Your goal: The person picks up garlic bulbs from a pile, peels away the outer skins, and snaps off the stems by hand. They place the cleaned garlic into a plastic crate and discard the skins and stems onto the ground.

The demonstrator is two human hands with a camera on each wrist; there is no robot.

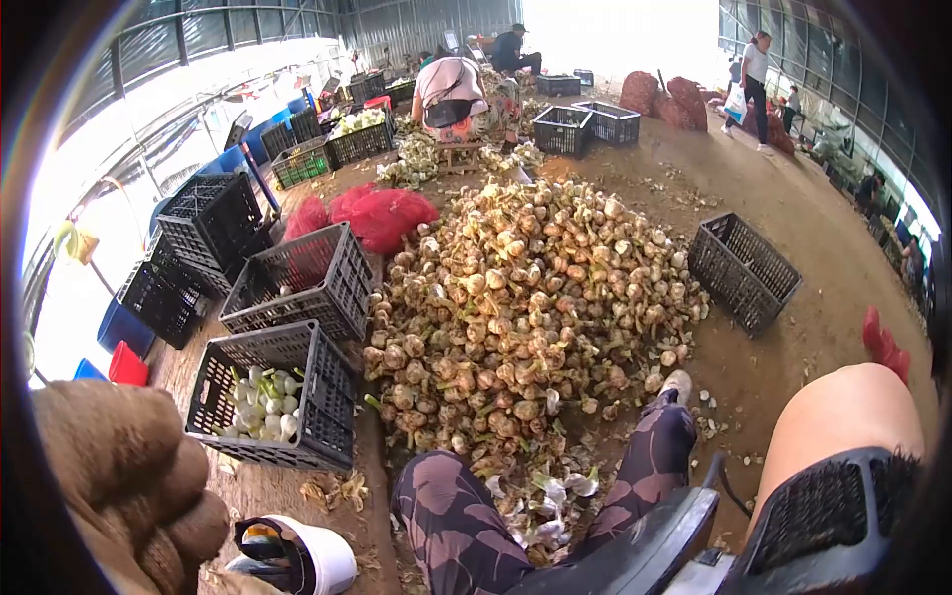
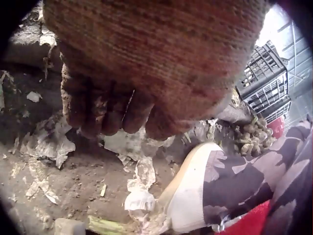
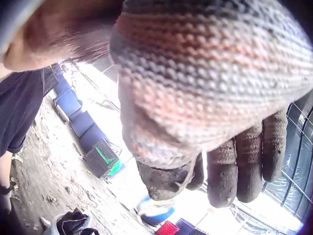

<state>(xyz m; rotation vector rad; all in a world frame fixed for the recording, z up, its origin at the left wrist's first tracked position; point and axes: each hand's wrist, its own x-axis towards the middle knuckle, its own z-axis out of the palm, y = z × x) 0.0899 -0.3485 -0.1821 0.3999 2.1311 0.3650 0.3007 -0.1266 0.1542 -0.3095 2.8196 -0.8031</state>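
A brown knit glove covers my left hand (image 1: 134,476), large at the lower left of the head view. In the left wrist view the left hand (image 2: 142,68) has its fingers loosely bent downward, with no held thing visible. My right hand (image 3: 215,112), in a grey and orange glove, hangs its fingers side by side in the right wrist view; nothing shows in them. Beside the left hand stand a white bucket (image 1: 332,560) and a black crate (image 1: 332,407) with white bulbs (image 1: 266,402). A heap of garlic (image 1: 526,297) lies in front of my legs.
More crates (image 1: 307,283) line the left side, near red net bags (image 1: 382,220). An empty crate (image 1: 744,273) stands right of the heap. A bare limb (image 1: 838,416) and a red glove (image 1: 883,345) show at the right. People sit and walk farther back.
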